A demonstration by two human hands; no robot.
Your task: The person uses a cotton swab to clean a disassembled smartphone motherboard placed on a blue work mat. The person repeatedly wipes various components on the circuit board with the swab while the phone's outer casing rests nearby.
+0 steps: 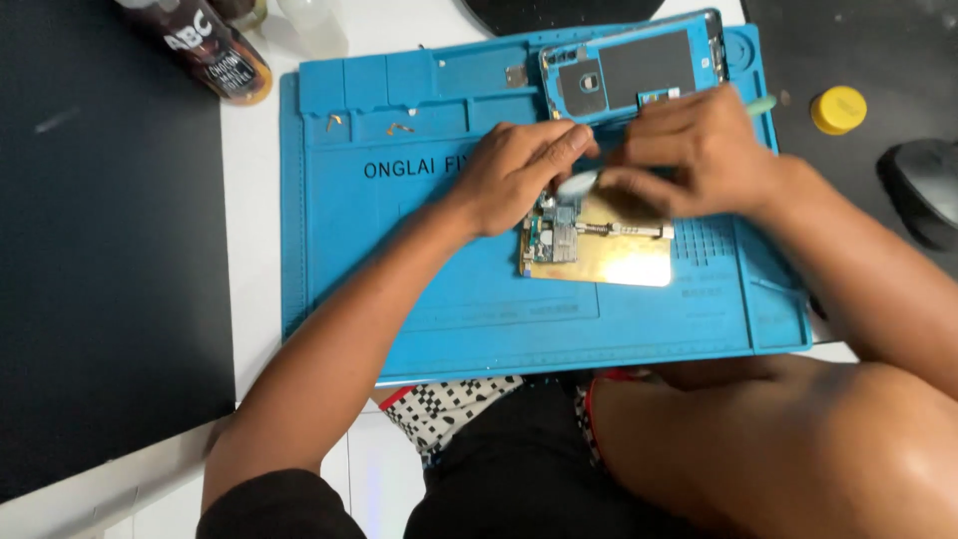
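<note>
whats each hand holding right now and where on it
The right hand holds a slim pale-green tool along its shaft, white tip down by the circuit board. The left hand only presses fingers on that board's top edge.

Blue repair mat [399, 289]: matt, rubbery. Gold plate [624, 262]: glossy, reflective metal. Circuit board [552, 238]: metal shields. Yellow cap [838, 109]: smooth plastic.

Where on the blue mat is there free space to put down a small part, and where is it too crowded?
The blue mat is bare on its left half, below the small trays, and along its front edge under the gold plate. It is crowded around the circuit board, where the left hand and right hand meet, and by the phone frame.
</note>
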